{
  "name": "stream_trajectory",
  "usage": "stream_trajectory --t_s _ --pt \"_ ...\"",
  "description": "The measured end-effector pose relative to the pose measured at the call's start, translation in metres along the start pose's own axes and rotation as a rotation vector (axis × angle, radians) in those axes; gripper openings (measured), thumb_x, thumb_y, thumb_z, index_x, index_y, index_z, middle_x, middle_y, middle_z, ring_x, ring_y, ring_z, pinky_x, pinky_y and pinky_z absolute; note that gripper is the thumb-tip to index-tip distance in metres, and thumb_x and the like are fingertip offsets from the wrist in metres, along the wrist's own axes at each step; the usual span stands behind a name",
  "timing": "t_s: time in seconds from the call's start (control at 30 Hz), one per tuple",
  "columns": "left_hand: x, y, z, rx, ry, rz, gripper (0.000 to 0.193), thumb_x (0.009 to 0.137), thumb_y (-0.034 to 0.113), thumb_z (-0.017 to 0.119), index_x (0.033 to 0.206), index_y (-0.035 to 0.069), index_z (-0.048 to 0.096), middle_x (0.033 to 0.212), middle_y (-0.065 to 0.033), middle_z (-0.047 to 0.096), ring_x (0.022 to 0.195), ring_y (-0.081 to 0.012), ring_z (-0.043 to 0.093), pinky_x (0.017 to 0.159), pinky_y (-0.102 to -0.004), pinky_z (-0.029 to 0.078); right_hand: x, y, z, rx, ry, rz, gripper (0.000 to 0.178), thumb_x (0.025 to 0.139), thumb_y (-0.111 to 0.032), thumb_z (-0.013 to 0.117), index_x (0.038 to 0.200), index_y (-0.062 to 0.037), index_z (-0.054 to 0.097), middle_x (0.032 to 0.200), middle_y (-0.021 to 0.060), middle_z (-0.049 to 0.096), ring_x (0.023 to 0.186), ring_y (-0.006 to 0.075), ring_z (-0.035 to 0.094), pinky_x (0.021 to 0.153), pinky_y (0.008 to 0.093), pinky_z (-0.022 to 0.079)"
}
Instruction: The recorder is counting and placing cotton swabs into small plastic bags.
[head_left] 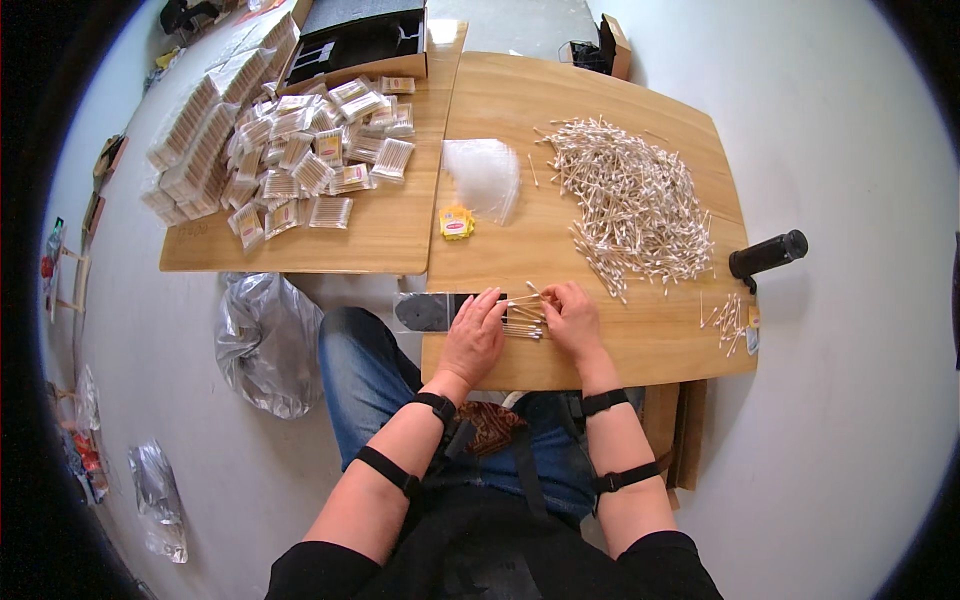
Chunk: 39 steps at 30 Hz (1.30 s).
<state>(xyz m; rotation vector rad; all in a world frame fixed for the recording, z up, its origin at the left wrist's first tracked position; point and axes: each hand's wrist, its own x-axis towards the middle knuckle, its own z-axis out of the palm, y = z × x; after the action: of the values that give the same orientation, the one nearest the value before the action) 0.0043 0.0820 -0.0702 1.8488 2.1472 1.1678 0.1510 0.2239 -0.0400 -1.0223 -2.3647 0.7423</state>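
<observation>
My left hand point(476, 336) lies with its fingers stretched out over a dark flat piece in a clear sleeve point(424, 312), near the table's front edge. Cotton swabs point(524, 328) stick out to the right from beside its fingers, white tips toward my right hand. My right hand point(572, 318) is closed in a pinch at the ends of a few swabs, one of them tilted up. The fingers partly hide these swabs. A large loose heap of cotton swabs point(630, 200) lies beyond my right hand.
Clear flat bags point(482, 178) and a yellow stack of labels point(456, 223) lie ahead. Filled swab packets point(310, 150) pile up on the left table, beside stacked packs point(200, 140) and an open black-lined box point(355, 50). A black cylinder point(768, 254) sits at the right edge, near several stray swabs point(730, 325).
</observation>
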Motion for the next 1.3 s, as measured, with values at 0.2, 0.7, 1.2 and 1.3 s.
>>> stream_trajectory --t_s 0.2,0.7,1.2,1.3 --pt "0.001 0.003 0.002 0.138 -0.05 -0.051 0.046 0.09 0.019 0.06 0.133 0.007 0.048 0.142 -0.0145 0.047 0.135 -0.0301 0.042 0.114 -0.0454 0.03 0.0 0.004 0.0 -0.084 -0.058 -0.067 0.009 0.076 -0.01 0.07 0.082 -0.0084 0.065 0.085 0.0096 0.058 0.085 0.0302 0.058 0.075 0.0413 0.048" --pt "0.0 0.005 0.001 0.241 -0.093 -0.11 0.056 0.091 0.027 0.057 0.141 0.007 0.044 0.148 -0.0146 0.041 0.139 -0.0298 0.036 0.116 -0.0457 0.025 0.005 -0.014 0.013 -0.059 -0.008 -0.077 0.006 0.075 -0.01 0.071 0.078 -0.0094 0.066 0.082 0.0079 0.059 0.083 0.029 0.059 0.074 0.0406 0.049" --pt "0.002 0.008 -0.008 0.075 -0.166 -0.045 0.055 0.091 0.028 0.057 0.14 0.005 0.044 0.148 -0.0149 0.041 0.139 -0.0273 0.038 0.116 -0.0446 0.025 -0.019 -0.005 0.008 0.025 0.061 -0.011 0.022 0.079 -0.011 0.069 0.1 -0.0059 0.068 0.1 0.0134 0.063 0.099 0.0325 0.058 0.085 0.0409 0.047" --pt "0.004 0.011 -0.009 0.193 -0.179 -0.06 0.06 0.092 0.032 0.056 0.144 0.007 0.041 0.151 -0.0152 0.037 0.14 -0.0275 0.035 0.117 -0.0458 0.024 -0.041 -0.007 0.002 -0.124 0.085 -0.085 0.045 0.082 -0.015 0.068 0.123 -0.0009 0.057 0.123 0.0196 0.056 0.118 0.037 0.05 0.1 0.0453 0.04"
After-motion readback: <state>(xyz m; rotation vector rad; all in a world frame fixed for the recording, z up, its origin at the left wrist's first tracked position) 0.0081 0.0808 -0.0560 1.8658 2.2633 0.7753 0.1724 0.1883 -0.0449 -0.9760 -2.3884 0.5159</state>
